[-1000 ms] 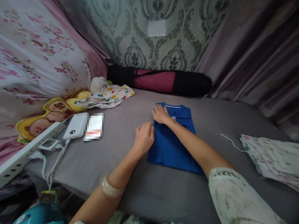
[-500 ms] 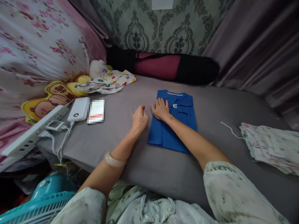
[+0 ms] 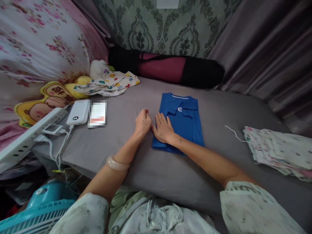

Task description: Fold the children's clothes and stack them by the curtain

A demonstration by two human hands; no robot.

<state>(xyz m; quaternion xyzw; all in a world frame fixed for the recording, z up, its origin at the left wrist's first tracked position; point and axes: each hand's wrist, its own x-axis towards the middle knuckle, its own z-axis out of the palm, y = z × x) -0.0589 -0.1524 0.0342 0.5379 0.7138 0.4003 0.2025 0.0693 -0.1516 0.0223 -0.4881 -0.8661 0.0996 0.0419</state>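
A blue shirt lies folded into a narrow rectangle on the grey bed sheet, collar towards the wall. My right hand lies flat on its near left part, fingers stretched out and together. My left hand rests on the sheet just left of the shirt's edge, fingers curled in loosely, with nothing visible in them. A pale bangle sits on my left wrist.
A white power bank, a blurred card and a power strip lie at the left. Patterned clothes and plush toys lie beyond them. A folded pale garment lies at right, a dark roll bag by the wall, a teal fan below.
My right hand has slid down the shirt from near the collar towards its near left corner. My left hand left the shirt and now rests beside it. The view tilted down.
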